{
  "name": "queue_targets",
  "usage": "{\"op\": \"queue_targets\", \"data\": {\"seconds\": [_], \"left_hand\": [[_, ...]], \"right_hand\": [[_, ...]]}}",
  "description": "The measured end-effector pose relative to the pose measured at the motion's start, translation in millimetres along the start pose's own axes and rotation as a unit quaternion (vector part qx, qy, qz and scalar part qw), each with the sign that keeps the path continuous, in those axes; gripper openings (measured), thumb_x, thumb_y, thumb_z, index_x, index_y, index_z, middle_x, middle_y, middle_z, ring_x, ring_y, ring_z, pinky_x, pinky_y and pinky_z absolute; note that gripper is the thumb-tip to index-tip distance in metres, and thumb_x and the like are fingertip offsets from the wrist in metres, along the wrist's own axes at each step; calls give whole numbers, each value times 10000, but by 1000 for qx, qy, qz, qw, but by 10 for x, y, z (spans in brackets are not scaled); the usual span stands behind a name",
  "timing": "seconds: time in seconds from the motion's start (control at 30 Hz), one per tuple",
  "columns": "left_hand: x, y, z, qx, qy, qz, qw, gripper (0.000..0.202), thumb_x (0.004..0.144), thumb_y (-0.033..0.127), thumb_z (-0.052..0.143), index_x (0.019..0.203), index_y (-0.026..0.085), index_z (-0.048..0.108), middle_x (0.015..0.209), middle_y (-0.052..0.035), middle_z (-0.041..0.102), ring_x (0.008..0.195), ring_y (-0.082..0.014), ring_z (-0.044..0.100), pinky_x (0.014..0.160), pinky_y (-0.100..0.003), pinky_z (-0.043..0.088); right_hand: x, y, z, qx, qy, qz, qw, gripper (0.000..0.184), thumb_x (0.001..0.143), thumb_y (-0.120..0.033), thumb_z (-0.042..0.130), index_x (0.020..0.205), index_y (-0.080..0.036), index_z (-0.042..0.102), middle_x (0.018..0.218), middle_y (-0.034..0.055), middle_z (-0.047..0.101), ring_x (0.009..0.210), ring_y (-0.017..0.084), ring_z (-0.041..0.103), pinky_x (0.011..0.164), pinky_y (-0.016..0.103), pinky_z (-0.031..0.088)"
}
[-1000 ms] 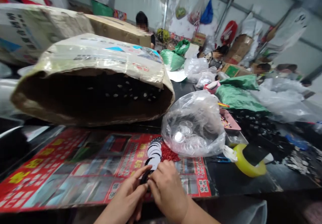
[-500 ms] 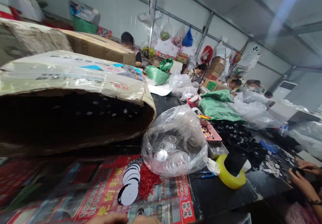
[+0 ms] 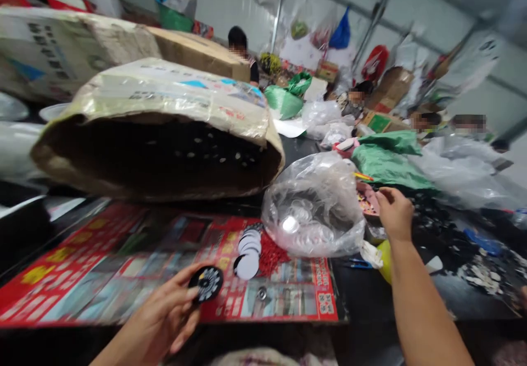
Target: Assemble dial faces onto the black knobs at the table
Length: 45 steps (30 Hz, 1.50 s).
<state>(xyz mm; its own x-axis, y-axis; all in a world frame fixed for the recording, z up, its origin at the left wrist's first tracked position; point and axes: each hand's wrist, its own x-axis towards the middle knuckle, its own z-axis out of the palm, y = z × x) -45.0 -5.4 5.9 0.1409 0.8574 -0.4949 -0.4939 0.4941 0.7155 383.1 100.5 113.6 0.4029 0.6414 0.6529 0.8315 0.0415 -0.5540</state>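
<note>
Taking the clear plastic bag (image 3: 340, 179) as the landmark, the left hand (image 3: 167, 305) is left of it and nearer the person, pinching a black dial disc (image 3: 207, 283) between thumb and fingers by its rim, probably so the marked face stays uncovered. The right hand (image 3: 394, 212) is just right of the bag, its fingertips drawn close together at the pink tray (image 3: 374, 197); whether they grip any of the small pieces there cannot be told. That tray, beside the bag, seems placed for reaching with 1 arm while the other keeps the disc. Left of the bag, white discs (image 3: 248, 265) lie fanned, which likely makes each easy to lift, with red bits (image 3: 272, 253) between them and the bag. The red printed sheet (image 3: 99, 281) beneath them perhaps serves as a work mat.
</note>
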Motion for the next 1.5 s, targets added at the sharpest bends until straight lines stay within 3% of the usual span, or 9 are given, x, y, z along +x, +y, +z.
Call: {"op": "queue_targets", "data": {"seconds": [0.1,0.23,0.57,0.73,0.87,0.93,1.2,1.33,1.5], "left_hand": [[-33,32,73,16,-28,18,999,499,715,227,679,1174,212,483,761,-30,682,365,-87,510,260,-152,369],[31,16,131,29,-28,27,999,397,758,228,636,1126,182,493,748,-40,681,346,-66,494,276,-141,373],[48,-141,185,-17,-57,18,998,216,762,245,636,935,129,578,746,-49,686,396,-95,575,316,-171,442],[85,-170,261,-81,-62,31,994,172,793,252,579,907,124,590,782,-85,712,438,-129,615,319,-182,455],[115,-170,348,-140,-98,-18,985,241,847,237,465,783,66,624,643,-108,690,477,-152,638,390,-196,495],[132,-174,359,-169,-82,-39,981,307,868,214,418,698,57,621,581,-109,671,453,-134,623,411,-187,499],[144,-205,342,-190,-22,-45,980,205,857,184,469,766,65,609,652,-101,688,453,-111,617,385,-161,494],[129,-204,356,-129,-6,18,991,140,829,174,505,823,76,603,796,-117,715,412,-94,594,296,-142,419],[117,-185,345,-161,-47,-36,985,289,866,243,438,792,56,645,571,-97,672,436,-130,608,393,-187,486]], "right_hand": [[-663,-308,104,106,-160,-5,981,182,806,-332,546,846,-178,634,779,50,662,696,187,591,669,314,457],[-1546,-804,283,129,-420,-122,890,128,832,-157,521,764,-194,624,764,33,621,754,182,553,696,308,421],[-2009,-1186,767,-36,-434,-262,861,183,795,-21,500,745,-176,583,823,60,541,823,206,428,716,325,346],[-2104,-1375,652,185,-466,-70,862,150,837,-83,447,770,-178,543,800,35,551,785,180,476,705,305,368],[-2242,-1525,584,415,-550,233,687,90,823,-268,539,782,-189,527,718,-10,578,656,137,532,610,251,394],[-2294,-1564,577,458,-532,305,644,145,784,-315,601,828,-190,544,762,-4,609,674,135,555,621,247,408],[-2301,-1553,597,387,-468,241,757,177,766,-333,632,693,-179,586,634,-27,559,600,118,479,560,228,367],[-2308,-1535,627,416,-466,324,711,253,716,-384,682,691,-171,547,580,-45,526,508,86,428,483,208,326],[-2344,-1548,628,434,-493,411,632,314,676,-405,720,724,-172,515,584,-33,572,490,85,497,473,193,352]]}}
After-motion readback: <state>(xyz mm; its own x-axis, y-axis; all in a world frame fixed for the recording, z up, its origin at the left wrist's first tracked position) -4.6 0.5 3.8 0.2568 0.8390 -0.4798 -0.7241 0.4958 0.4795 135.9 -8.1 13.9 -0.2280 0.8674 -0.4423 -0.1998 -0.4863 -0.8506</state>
